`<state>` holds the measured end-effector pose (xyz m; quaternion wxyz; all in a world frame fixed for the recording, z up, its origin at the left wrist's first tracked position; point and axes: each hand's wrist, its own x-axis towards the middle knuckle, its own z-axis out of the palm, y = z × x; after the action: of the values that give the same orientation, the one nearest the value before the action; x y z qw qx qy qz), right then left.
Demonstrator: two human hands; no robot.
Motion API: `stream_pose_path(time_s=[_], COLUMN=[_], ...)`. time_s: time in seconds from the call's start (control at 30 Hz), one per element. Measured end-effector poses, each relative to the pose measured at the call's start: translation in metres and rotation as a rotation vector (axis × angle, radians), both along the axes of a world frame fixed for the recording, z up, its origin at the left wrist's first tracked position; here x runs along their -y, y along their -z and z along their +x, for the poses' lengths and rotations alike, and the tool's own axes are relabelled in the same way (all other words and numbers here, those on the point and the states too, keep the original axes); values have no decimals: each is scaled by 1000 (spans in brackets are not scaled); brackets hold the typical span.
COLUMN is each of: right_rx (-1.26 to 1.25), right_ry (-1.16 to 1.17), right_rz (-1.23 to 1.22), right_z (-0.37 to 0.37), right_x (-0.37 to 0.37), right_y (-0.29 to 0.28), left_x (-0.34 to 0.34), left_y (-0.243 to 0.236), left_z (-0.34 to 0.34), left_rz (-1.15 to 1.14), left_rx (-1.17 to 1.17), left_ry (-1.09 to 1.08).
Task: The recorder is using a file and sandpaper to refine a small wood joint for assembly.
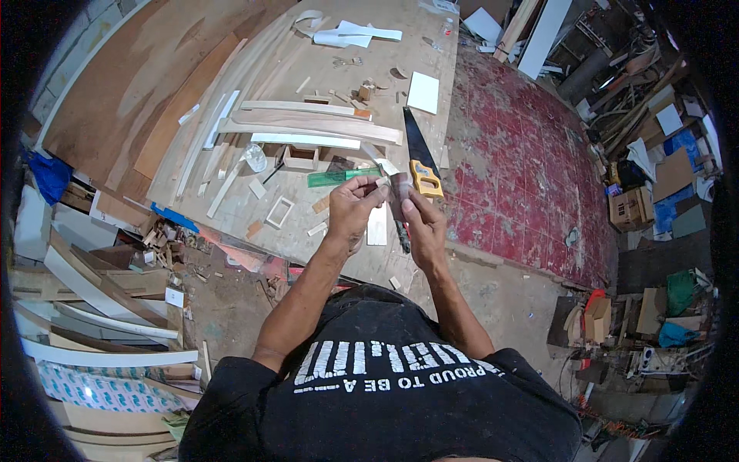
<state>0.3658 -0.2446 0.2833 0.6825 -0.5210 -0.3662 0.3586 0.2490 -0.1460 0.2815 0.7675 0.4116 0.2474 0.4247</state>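
Observation:
Both hands meet over the near edge of a wooden worktable (246, 181). Pinched in the fingers of my left hand (354, 212) is a small pale wood piece (384, 182). My right hand (425, 223) grips a dark brown flat strip (398, 194), which looks like sandpaper, right against that piece. Just beyond my right hand lies a handsaw (426, 179) with a yellow handle and black blade. A green translucent ruler-like strip (327, 179) rests beyond my left hand. Under the hands, a white flat piece (376, 228) lies on the tabletop.
Long wood strips (308, 123), a small open wooden box (301, 159), a clear plastic cup (255, 159) and a small rectangular frame (279, 212) are on the table. Curved wooden parts (108, 331) are stacked at lower left. Red worn flooring (523, 169) and clutter lie right.

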Motion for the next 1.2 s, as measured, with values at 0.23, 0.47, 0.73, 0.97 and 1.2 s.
stream_pose_path(time_s=[0.23, 0.47, 0.73, 0.97, 1.2], right_rx=[324, 353, 59, 375, 290], right_ry=[38, 122, -81, -308, -36], right_rz=[-32, -33, -33, -274, -764], right_z=[7, 4, 52, 49, 93], right_x=[-16, -11, -5, 15, 66], right_y=[-23, -6, -24, -18, 166], left_x=[12, 19, 6, -5, -24], left_y=[-2, -6, -14, 9, 48], left_z=[3, 0, -11, -33, -93], left_rz=[98, 125, 177, 141, -87], left_rx=[-142, -200, -217, -203, -305], left_ry=[-1, -14, 75, 53, -40])
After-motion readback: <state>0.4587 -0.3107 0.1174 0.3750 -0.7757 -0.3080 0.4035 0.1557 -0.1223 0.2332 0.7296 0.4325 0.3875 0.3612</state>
